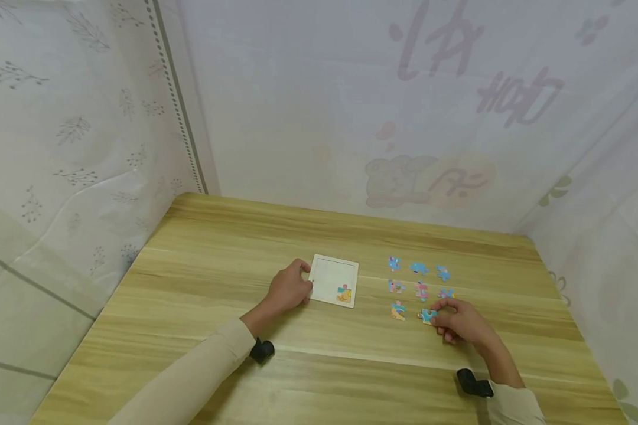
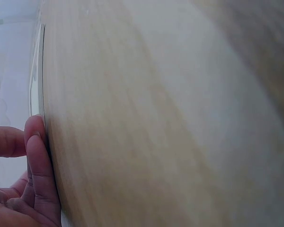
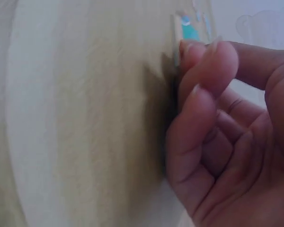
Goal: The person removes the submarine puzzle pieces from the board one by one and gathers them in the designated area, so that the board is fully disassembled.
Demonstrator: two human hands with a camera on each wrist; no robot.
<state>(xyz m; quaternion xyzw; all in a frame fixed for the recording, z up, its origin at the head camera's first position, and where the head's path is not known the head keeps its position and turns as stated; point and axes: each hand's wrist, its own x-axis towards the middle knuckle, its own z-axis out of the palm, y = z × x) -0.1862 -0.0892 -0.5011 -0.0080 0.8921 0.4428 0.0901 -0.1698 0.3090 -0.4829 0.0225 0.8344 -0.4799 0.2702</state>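
Observation:
A square, pale puzzle tray (image 1: pixel 326 274) lies on the table in the head view, with one jigsaw piece (image 1: pixel 344 293) in its near right corner. My left hand (image 1: pixel 289 286) grips the tray's left edge; in the left wrist view its curled fingers (image 2: pixel 40 165) are at that edge, low against the tabletop. With thumb and fingertips, my right hand (image 1: pixel 459 321) pinches a teal jigsaw piece (image 1: pixel 427 316) at the near right of the loose pieces. The right wrist view shows part of this teal piece (image 3: pixel 189 32) beyond the fingertips; the fingers hide the rest.
Several loose jigsaw pieces lie in rows right of the tray, among them a blue one (image 1: pixel 418 268), a pink one (image 1: pixel 421 290) and an orange-and-teal one (image 1: pixel 398 310). The wooden table (image 1: pixel 234 236) meets a printed curtain (image 1: pixel 298 118) at its back edge.

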